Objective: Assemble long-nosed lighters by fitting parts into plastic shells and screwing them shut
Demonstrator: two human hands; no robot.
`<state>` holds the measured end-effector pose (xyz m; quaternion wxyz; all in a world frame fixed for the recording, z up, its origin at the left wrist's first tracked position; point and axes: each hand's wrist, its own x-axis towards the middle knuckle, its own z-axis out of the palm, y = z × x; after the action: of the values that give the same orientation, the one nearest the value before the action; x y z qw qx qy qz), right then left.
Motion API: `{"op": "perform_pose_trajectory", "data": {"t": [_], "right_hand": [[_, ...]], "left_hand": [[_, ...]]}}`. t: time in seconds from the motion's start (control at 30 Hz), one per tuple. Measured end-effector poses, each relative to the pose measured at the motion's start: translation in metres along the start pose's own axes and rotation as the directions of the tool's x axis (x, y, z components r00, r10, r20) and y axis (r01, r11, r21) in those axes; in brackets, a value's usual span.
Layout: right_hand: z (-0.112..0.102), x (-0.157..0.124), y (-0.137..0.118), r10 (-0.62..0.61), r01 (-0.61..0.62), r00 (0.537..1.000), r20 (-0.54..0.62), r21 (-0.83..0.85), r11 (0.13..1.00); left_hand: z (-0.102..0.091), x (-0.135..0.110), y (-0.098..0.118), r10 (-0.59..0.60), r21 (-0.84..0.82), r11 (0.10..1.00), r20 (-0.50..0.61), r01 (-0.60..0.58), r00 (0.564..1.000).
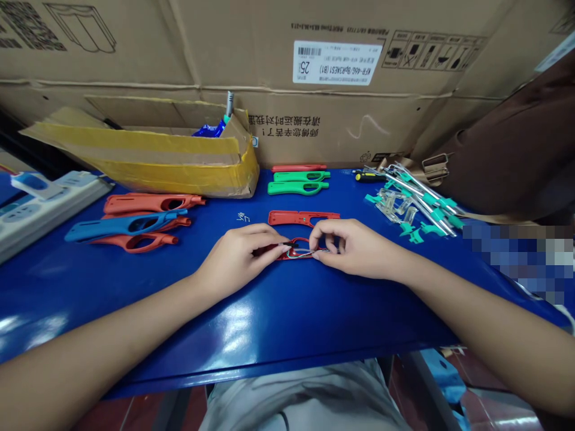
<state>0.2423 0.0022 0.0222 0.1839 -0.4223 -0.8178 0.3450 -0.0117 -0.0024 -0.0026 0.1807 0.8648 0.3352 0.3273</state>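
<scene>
A red lighter casing half [294,255] lies on the table between my two hands, thin wires crossing its trigger opening. My left hand [245,254] is closed at its left end, thumb and forefinger pinching a small black part [293,244]. At the other end, my right hand [354,246] pinches the thin light wires [302,254], its fingertips partly hiding them. Just behind lies another red casing half [287,217], apart from the first. Several tiny metal pins [243,216] lie beyond my left hand.
Orange and blue lighter casings [126,227] are piled at left, near a power strip [67,194]. Green casings [294,187] lie farther back. At right are metal tubes with teal pieces [422,200] and a screwdriver [369,177]. A yellow-taped carton [179,173] stands behind.
</scene>
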Motion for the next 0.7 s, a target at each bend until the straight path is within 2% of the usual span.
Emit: {"op": "perform_pose_trajectory", "data": {"t": [0.23,0.7], "right_hand": [[0.0035,0.0001,0.0007,-0.041,0.041,0.999,-0.003,-0.060,0.997],[0.0046,-0.0002,-0.0018,-0.040,0.038,0.999,-0.010,-0.168,0.985]], "left_hand": [[0.0006,0.0009,0.0013,-0.027,0.028,0.999,-0.009,0.027,1.000],[-0.0010,-0.0011,0.0001,-0.035,0.026,0.999,0.012,0.035,0.999]]}}
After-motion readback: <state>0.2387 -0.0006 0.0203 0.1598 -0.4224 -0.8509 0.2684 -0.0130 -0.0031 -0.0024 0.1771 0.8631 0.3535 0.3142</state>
